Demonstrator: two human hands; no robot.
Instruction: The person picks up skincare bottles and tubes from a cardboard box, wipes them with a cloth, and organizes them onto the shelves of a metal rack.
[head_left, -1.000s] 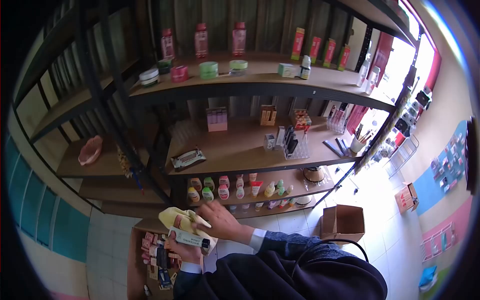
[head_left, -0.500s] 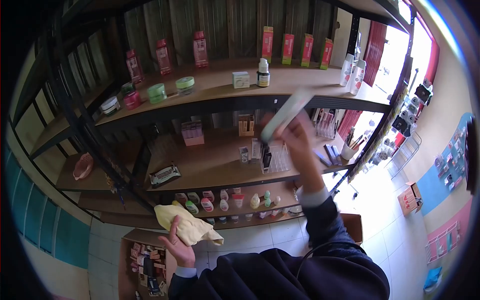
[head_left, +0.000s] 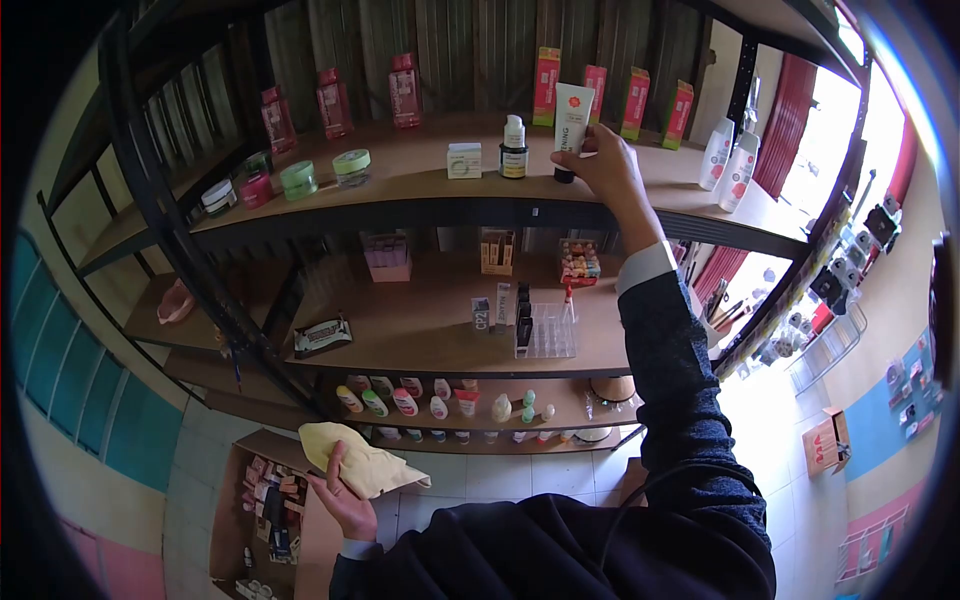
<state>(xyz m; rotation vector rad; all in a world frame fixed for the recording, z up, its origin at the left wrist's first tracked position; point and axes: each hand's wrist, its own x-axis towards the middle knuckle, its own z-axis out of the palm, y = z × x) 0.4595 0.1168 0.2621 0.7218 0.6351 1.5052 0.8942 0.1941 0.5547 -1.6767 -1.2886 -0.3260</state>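
Observation:
On the upper shelf (head_left: 400, 190), my right hand (head_left: 608, 172) grips a white squeeze tube (head_left: 572, 115) with an orange emblem. It stands upright on its dark cap, which is at the shelf surface. Just left of it are a dark pump bottle (head_left: 513, 150) with a white top and a small white box (head_left: 464, 161). Behind the tube are several red and green boxes (head_left: 635, 103). Low on the left, my left hand (head_left: 345, 498) is closed around a pale yellow cloth (head_left: 355, 460).
Pink bottles (head_left: 405, 92) and green jars (head_left: 351, 167) stand left on the upper shelf. White bottles (head_left: 738, 172) stand right. A clear organizer (head_left: 546, 333) sits on the shelf below. An open cardboard box (head_left: 318, 530) holding packages is on the floor; a dark metal post (head_left: 165, 200) rises left.
My right hand has moved up with the tube, turning it from tilted to upright and setting it at the upper shelf. My left hand still holds the cloth, slightly lower and further left.

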